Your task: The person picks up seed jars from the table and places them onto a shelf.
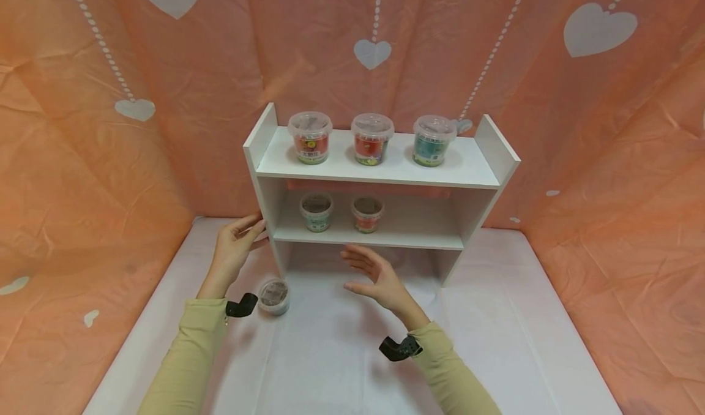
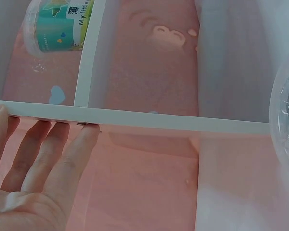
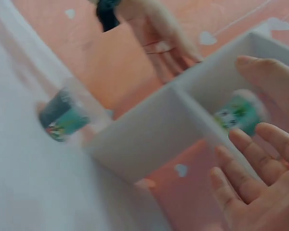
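Note:
A white two-tier shelf stands at the middle of the table. My left hand is at its left side panel; in the left wrist view the fairly straight fingers touch the panel. My right hand hovers in front of the lower shelf board, fingers spread and holding nothing. On the lower board sit a teal-labelled lidded cup and a red-labelled one. Another lidded cup stands on the table beside the shelf's left foot, below my left hand; the right wrist view shows its teal label, blurred.
Along the top board stand two red-labelled cups and a teal-labelled cup, all with clear lids. Orange-pink cloth with white hearts hangs behind and on both sides. A pale cloth covers the table.

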Available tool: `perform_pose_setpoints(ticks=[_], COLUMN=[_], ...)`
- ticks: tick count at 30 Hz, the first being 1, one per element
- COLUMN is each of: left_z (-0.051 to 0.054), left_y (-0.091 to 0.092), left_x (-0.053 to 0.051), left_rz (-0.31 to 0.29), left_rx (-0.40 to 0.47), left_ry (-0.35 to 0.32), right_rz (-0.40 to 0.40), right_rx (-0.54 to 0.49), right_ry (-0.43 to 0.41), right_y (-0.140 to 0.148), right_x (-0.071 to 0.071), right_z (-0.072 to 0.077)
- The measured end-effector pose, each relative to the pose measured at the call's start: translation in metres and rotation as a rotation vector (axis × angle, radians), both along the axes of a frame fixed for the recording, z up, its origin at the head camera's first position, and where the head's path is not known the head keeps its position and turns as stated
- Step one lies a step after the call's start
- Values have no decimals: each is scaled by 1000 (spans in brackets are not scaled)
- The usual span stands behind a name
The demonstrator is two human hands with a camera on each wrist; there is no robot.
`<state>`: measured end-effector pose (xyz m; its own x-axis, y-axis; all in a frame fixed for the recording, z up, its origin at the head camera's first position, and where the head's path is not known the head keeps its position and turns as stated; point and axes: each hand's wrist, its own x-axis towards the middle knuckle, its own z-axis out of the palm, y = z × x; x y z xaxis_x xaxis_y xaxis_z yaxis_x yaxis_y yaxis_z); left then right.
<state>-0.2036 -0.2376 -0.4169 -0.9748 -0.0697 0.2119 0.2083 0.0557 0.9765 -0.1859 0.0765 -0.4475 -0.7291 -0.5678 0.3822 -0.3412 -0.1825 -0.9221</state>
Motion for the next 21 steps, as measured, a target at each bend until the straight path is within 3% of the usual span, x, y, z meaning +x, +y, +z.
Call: perform_pose_setpoints(ticks=[12, 21], left_z=[-1, 1], left_y=[-1, -1], left_x=[0, 0], left_rz=[-8, -17], left_rx=[16, -4], left_ry=[-9, -21], right_rz=[39, 48], right_rx=[56, 44], right_ry=[-92, -123], right_y=[-36, -51], right_x=[0, -4], right_z=[-35, -50])
